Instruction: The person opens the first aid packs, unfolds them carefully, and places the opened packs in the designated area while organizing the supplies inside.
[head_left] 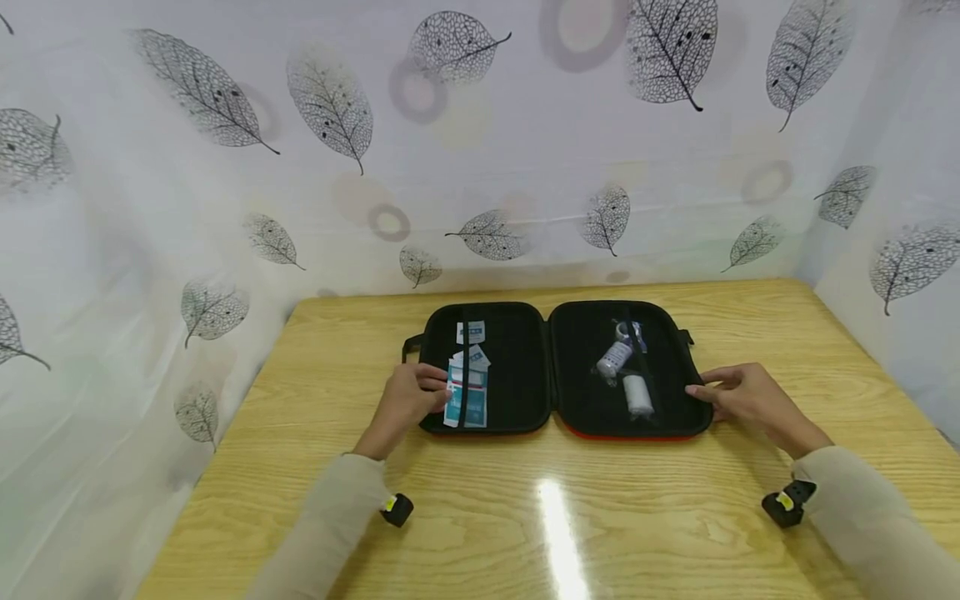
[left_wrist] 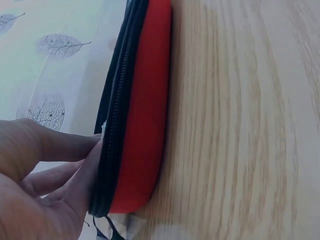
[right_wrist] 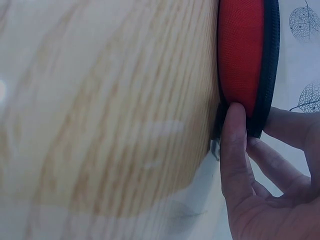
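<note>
A zippered case (head_left: 517, 375), red outside and black inside, lies open flat on the table. My left hand (head_left: 411, 393) is at its left half, thumb and forefinger pinching the left edge of a blue-and-white packet (head_left: 476, 407) tucked under an elastic strap (head_left: 465, 367). In the left wrist view, the fingertips come together right at the black zipper rim (left_wrist: 120, 90). My right hand (head_left: 738, 396) grips the case's lower right corner. One finger presses the red side (right_wrist: 240, 55) in the right wrist view, with the thumb over the rim.
Smaller white packets (head_left: 471, 332) sit above the blue one. Under the right half's strap are a white roll (head_left: 637, 395), a wrapped roll (head_left: 615, 358) and a small ring-shaped roll (head_left: 626, 332). A carry handle (head_left: 410, 346) sticks out left. Leaf-printed sheeting (head_left: 480, 167) surrounds the wooden table (head_left: 480, 517).
</note>
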